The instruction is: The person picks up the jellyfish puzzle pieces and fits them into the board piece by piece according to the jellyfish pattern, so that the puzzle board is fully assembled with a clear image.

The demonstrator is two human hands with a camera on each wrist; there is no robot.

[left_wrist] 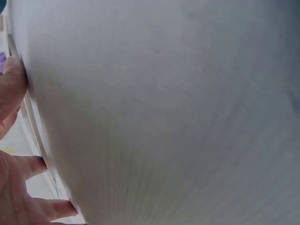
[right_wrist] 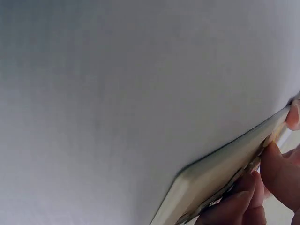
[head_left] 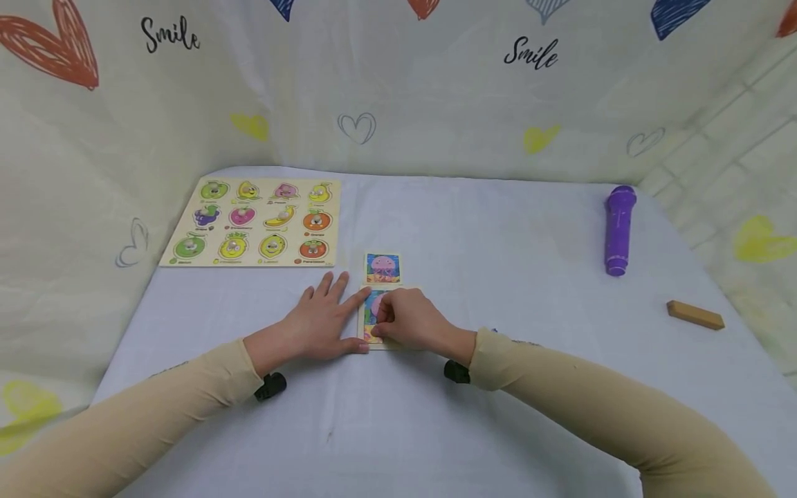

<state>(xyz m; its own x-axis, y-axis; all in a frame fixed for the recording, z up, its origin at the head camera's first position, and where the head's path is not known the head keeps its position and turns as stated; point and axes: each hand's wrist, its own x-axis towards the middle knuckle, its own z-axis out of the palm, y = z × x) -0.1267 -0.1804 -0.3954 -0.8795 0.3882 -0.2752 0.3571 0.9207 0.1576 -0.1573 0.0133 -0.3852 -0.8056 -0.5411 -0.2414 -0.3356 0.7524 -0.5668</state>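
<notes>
A small wooden puzzle board (head_left: 366, 319) with a pink jellyfish picture lies flat in front of me. My left hand (head_left: 317, 325) has its fingers spread; its index finger and thumb touch the board's left edge. Over the board, my right hand (head_left: 414, 321) has curled fingers, with thumb and fingertips at a jellyfish puzzle piece in the picture, which they seem to pinch. The right wrist view shows these fingers (right_wrist: 276, 164) against the picture inside the board's pale rim (right_wrist: 187, 185). Much of the picture is covered by my hand. A matching jellyfish card (head_left: 382, 268) lies just beyond the board.
A fruit puzzle board (head_left: 255, 221) lies at the back left of the white-covered table (head_left: 498, 249). Toward the right are a purple microphone-shaped object (head_left: 619, 232) and a wooden block (head_left: 695, 315). A printed curtain (head_left: 423, 83) hangs behind the table.
</notes>
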